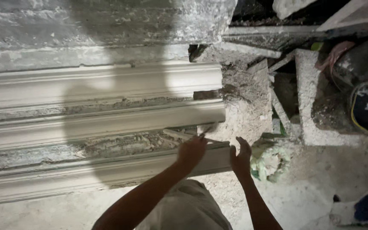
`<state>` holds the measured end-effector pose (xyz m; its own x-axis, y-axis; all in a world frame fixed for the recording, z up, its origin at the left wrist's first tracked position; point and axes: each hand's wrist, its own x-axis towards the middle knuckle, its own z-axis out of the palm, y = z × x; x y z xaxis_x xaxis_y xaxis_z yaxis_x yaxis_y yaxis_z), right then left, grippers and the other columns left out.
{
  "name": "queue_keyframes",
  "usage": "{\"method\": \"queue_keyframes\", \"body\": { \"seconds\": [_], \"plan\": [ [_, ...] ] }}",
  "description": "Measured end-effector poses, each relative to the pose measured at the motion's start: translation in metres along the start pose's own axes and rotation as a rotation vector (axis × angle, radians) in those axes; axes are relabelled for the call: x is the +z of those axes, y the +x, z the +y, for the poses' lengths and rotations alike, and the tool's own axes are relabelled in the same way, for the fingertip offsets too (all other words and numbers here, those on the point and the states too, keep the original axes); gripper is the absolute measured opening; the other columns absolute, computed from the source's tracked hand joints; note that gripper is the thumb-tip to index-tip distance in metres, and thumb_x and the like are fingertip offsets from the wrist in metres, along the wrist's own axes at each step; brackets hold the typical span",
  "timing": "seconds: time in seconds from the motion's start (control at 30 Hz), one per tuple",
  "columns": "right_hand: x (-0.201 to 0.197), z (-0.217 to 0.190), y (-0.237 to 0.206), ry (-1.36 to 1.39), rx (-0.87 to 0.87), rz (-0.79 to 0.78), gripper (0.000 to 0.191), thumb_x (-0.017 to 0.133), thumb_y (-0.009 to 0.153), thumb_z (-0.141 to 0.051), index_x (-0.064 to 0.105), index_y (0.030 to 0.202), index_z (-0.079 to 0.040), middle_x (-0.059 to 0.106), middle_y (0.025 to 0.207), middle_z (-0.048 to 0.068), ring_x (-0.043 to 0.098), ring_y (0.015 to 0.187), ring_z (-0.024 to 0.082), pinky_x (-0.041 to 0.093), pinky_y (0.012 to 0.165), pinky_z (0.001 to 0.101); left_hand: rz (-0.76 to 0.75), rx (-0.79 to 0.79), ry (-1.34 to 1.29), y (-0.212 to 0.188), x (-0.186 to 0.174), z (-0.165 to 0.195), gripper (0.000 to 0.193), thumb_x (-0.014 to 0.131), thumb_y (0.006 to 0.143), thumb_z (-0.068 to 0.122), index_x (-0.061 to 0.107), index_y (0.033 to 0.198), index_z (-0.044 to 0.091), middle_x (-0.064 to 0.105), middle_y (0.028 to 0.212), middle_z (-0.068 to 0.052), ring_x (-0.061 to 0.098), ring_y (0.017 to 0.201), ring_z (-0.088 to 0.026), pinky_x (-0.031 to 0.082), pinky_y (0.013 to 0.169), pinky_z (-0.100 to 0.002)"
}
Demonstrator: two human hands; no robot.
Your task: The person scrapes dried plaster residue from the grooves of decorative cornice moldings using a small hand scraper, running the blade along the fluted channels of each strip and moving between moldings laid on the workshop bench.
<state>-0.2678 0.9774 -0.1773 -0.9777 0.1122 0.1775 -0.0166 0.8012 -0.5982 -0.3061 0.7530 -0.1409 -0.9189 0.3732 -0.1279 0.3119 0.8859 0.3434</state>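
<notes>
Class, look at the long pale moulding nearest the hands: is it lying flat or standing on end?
Lying flat: the moulding stretches lengthwise beside two others.

Both forearms are bare — no sleeves, gloves or watch on either hand [191,150]; light beige shorts [186,208] below.

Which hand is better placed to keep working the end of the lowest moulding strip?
Probably left: the left hand holds a thin tool over the moulding strip. The right hand only rests, open, against its end.
</notes>
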Motion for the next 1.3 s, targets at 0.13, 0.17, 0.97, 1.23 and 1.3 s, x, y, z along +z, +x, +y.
{"method": "queue_keyframes", "body": {
  "seconds": [0.13, 0.17, 0.97, 1.23, 1.3],
  "plan": [
    [-0.003, -0.003, 0.013, -0.010, -0.048, -0.035, 0.040, 0.062, 0.100, -0.019, 0.058, 0.137, -0.004, 0.058, 0.140, 0.019, 0.050, 0.133, 0.038, 0.038, 0.113, 0.0498, 0.109, 0.090, 0.054, 0.005, -0.003, 0.002, 0.017, 0.065, 0.097, 0.023, 0.069, 0.103, 0.008, 0.070, 0.096, -0.012, 0.070, 0.069, -0.019, 0.058, 0.054, -0.038],
    [-0.001, -0.006, 0.019, -0.032, -0.129, -0.016, 0.038, 0.063, 0.102, -0.018, 0.058, 0.137, -0.003, 0.058, 0.140, 0.020, 0.050, 0.133, 0.039, 0.038, 0.113, 0.0510, 0.197, 0.168, 0.254, 0.006, -0.005, 0.001, 0.018, 0.065, 0.096, 0.018, 0.069, 0.110, 0.007, 0.070, 0.105, -0.014, 0.070, 0.067, -0.017, 0.057, 0.053, -0.036],
    [0.094, -0.246, 0.003, -0.513, -0.737, 0.103, 0.042, 0.062, 0.096, -0.034, 0.067, 0.126, -0.006, 0.057, 0.143, 0.027, 0.050, 0.139, 0.041, 0.034, 0.121, 0.0616, 0.762, -1.068, -0.456, -0.490, -0.056, -0.243, 0.027, 0.054, 0.102, 0.019, 0.063, 0.128, 0.015, 0.067, 0.114, -0.013, 0.070, 0.088, -0.033, 0.058, 0.071, -0.046],
    [0.324, -0.553, -0.179, 0.240, -0.737, -0.516, 0.035, 0.061, 0.101, -0.022, 0.066, 0.128, -0.001, 0.065, 0.128, 0.019, 0.061, 0.117, 0.035, 0.049, 0.099, 0.0478, 0.852, -1.026, -0.700, -0.664, -0.105, -0.360, 0.046, 0.051, 0.100, 0.021, 0.051, 0.145, 0.015, 0.062, 0.121, -0.015, 0.067, 0.085, -0.035, 0.056, 0.071, -0.049],
    [0.353, -0.628, -0.224, 0.349, -0.816, -0.729, 0.032, 0.059, 0.102, -0.026, 0.069, 0.123, -0.004, 0.071, 0.120, 0.014, 0.070, 0.107, 0.027, 0.057, 0.092, 0.0401, 0.894, -1.151, -0.720, -0.723, -0.136, -0.380, 0.033, 0.052, 0.106, 0.025, 0.053, 0.135, 0.009, 0.065, 0.117, -0.015, 0.069, 0.086, -0.031, 0.059, 0.075, -0.045]
  ]
}}
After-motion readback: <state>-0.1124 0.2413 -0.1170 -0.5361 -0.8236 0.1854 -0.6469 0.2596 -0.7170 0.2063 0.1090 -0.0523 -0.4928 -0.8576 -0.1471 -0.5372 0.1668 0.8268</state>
